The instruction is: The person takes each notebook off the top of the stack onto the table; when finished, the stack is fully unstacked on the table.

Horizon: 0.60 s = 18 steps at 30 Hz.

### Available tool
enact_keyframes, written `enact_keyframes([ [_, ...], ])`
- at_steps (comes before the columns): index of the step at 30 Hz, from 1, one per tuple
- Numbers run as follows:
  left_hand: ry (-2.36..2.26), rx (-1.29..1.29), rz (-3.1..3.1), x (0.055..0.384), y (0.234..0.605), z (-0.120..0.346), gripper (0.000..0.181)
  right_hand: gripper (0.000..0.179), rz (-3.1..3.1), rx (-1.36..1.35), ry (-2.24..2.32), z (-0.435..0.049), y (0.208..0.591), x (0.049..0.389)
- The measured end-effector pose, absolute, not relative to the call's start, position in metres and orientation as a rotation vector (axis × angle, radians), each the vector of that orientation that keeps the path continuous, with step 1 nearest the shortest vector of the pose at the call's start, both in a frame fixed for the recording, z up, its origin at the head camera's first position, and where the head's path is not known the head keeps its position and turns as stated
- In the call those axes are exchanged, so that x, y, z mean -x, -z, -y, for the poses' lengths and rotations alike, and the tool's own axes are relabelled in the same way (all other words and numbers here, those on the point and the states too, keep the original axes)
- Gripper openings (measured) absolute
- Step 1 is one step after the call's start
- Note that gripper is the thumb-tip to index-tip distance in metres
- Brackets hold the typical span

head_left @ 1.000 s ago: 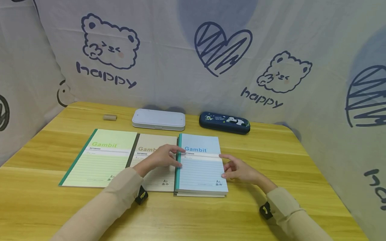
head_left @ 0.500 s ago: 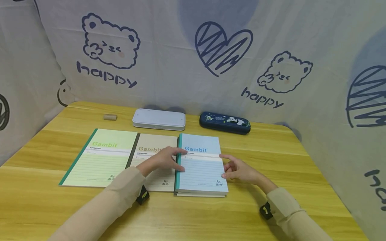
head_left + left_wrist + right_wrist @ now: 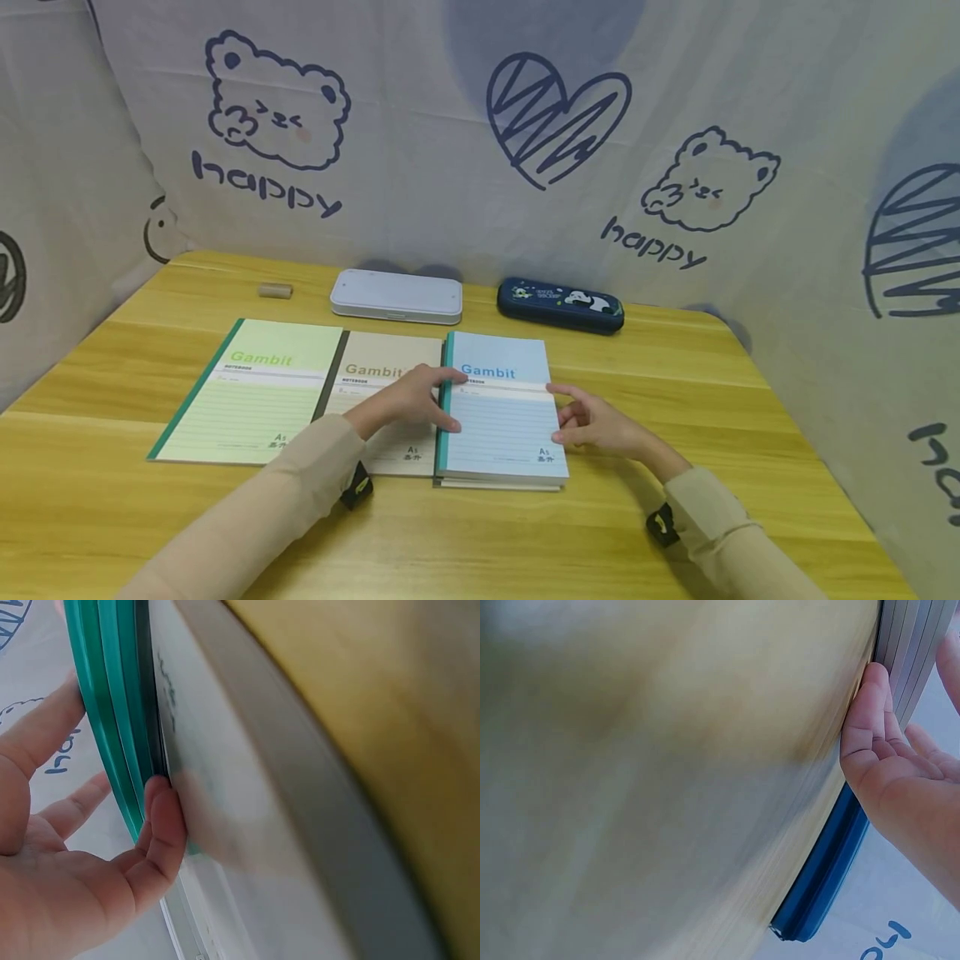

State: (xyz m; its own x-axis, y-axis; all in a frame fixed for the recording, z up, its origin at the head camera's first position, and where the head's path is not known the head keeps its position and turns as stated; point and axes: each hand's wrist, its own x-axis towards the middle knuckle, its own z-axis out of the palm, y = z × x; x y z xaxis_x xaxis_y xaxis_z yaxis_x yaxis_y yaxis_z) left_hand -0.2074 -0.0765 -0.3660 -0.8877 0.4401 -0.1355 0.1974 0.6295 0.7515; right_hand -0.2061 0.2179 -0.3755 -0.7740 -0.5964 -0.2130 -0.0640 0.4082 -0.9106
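A blue notebook [image 3: 502, 446] tops a neat stack on the table, with teal and dark spines [image 3: 127, 690] lined up in the left wrist view. My left hand [image 3: 411, 396] is at the spine side. Its thumb and index finger reach onto the cover, while the lower fingers lie against the spines. At the opposite side, my right hand [image 3: 600, 427] touches the stack's right edge with thumb and index finger spread. In the right wrist view, its bent lower fingers meet the page edges [image 3: 911, 645] close to the tabletop. A tan notebook [image 3: 375, 350] lies under the left hand, beside the stack.
Farther left lies a light green notebook [image 3: 277, 400]. Along the back stand a white case [image 3: 397, 296] and a navy panda pencil case [image 3: 558, 307], with a small beige cylinder [image 3: 275, 291] to their left. A printed cloth [image 3: 420, 150] hangs behind the table [image 3: 480, 542].
My left hand has shifted slightly right, its thumb and index finger a little farther onto the blue cover. The right hand and the stack stay in place.
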Motion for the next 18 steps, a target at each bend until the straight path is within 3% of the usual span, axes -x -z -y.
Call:
enact_keyframes([
  [18, -1.135, -0.407, -2.492, 0.2074, 0.3619, 0.0799, 0.067, 0.075, -2.171, 0.605, 1.345, -0.2183, 0.3757, 0.2061],
])
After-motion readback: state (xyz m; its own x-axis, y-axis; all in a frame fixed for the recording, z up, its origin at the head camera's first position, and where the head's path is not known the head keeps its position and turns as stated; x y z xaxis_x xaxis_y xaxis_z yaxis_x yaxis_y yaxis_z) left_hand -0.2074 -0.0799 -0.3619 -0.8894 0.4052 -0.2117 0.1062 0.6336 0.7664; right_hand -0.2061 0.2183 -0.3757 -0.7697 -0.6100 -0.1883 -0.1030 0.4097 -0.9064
